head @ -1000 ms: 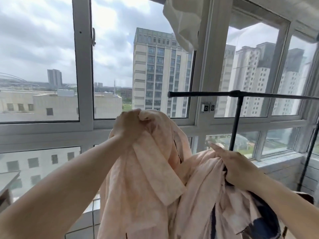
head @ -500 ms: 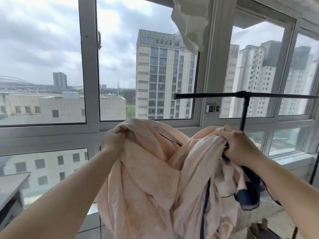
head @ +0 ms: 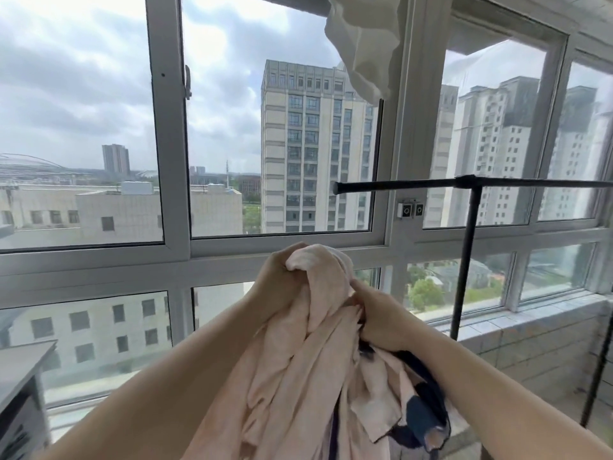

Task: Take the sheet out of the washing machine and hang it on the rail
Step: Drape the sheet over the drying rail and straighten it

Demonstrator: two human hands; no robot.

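1. The black rail runs before the window, a white cloth hanging above.
2. Both hands' fingers curl tight on the bunched sheet (pink, navy patches): left hand, right hand, below the rail.

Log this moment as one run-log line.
left hand: grips sheet | right hand: grips sheet | rail: bare, sheet below it

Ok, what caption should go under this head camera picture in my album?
Both hands, left hand and right hand, grip a bunched pink sheet below the bare black rail.
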